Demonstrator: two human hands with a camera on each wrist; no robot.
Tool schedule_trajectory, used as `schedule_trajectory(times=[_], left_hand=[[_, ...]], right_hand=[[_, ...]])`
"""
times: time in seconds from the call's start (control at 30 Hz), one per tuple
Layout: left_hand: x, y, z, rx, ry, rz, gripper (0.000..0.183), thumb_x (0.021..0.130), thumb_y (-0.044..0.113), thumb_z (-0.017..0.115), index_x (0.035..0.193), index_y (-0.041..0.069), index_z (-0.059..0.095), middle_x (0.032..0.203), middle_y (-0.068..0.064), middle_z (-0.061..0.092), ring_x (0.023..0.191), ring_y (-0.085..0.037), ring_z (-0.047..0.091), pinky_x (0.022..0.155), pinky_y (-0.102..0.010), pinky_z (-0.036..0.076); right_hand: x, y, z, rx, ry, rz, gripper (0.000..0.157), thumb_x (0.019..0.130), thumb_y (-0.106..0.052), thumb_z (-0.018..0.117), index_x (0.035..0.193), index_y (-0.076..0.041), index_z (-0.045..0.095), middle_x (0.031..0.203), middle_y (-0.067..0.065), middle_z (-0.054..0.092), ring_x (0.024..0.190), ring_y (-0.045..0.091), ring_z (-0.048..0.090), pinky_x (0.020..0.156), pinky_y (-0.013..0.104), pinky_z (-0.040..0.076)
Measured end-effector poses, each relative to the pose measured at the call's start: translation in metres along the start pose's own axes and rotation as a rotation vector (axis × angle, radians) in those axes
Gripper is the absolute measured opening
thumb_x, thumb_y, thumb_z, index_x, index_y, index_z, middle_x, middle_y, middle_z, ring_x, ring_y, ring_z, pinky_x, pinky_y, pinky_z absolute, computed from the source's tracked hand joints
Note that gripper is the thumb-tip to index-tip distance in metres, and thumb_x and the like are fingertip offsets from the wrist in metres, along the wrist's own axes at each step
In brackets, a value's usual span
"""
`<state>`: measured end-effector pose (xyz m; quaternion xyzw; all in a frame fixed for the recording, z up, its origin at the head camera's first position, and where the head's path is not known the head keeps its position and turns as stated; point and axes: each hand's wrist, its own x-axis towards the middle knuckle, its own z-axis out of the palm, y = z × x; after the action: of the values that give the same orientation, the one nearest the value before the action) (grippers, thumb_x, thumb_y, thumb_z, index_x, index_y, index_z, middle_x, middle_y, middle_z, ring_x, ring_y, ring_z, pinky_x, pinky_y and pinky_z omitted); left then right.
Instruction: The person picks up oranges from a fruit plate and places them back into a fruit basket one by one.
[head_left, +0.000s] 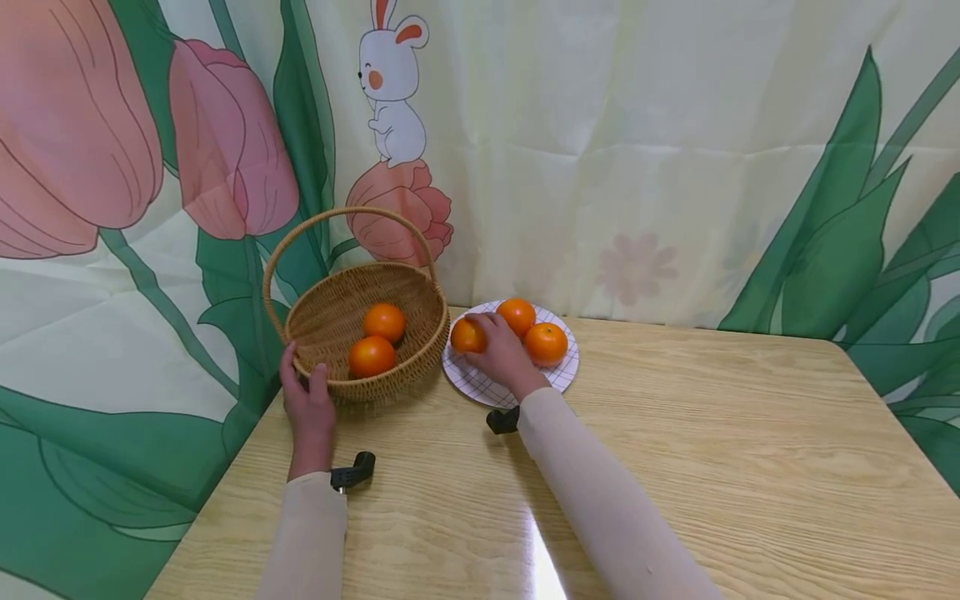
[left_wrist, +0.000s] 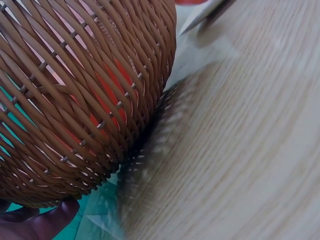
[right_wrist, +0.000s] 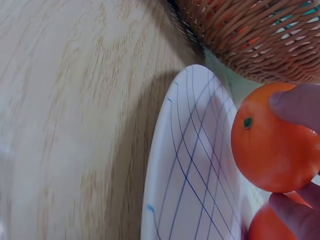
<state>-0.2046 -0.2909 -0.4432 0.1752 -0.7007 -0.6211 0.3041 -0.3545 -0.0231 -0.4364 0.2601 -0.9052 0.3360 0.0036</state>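
Observation:
A wicker basket [head_left: 408,375] with a tall hoop handle stands at the left, tilted toward me. Two oranges [head_left: 372,357] lie inside it. My left hand [head_left: 309,412] holds its rim at the front left; the left wrist view has the thumb [left_wrist: 57,217] against the weave. Over the left part of a white plate with blue crossing lines [head_left: 480,390], my right hand [head_left: 501,354] grips an orange [right_wrist: 272,142] between thumb and fingers. Two more oranges [head_left: 546,343] sit on the plate behind and right of that hand.
The wooden table [head_left: 712,450] reaches out to the right. A printed curtain [head_left: 562,167] with tulips and a rabbit hangs right behind the basket and plate. Each wrist wears a small black camera mount [head_left: 354,473].

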Motion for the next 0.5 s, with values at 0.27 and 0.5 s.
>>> schedule_trajectory(times=[0.27,0.5], left_hand=[[0.002,-0.008,0.000,0.012,0.006,0.019,0.056,0.100,0.028,0.045,0.151,0.031,0.024,0.156,-0.004,0.027,0.139,-0.027,0.034,0.112,-0.046,0.030],[0.002,-0.007,0.003,0.017,-0.010,0.004,0.056,0.100,0.028,0.044,0.151,0.032,0.023,0.157,-0.004,0.026,0.140,-0.027,0.033,0.113,-0.049,0.029]], right_hand=[[-0.011,0.000,-0.012,0.034,0.031,-0.008,0.064,0.083,-0.034,0.075,0.140,-0.025,0.046,0.141,0.006,0.044,0.126,0.028,0.049,0.108,0.048,0.040],[-0.019,-0.001,-0.024,0.072,0.048,0.015,0.065,0.083,-0.035,0.075,0.140,-0.028,0.045,0.141,0.007,0.043,0.122,0.029,0.049,0.102,0.050,0.045]])
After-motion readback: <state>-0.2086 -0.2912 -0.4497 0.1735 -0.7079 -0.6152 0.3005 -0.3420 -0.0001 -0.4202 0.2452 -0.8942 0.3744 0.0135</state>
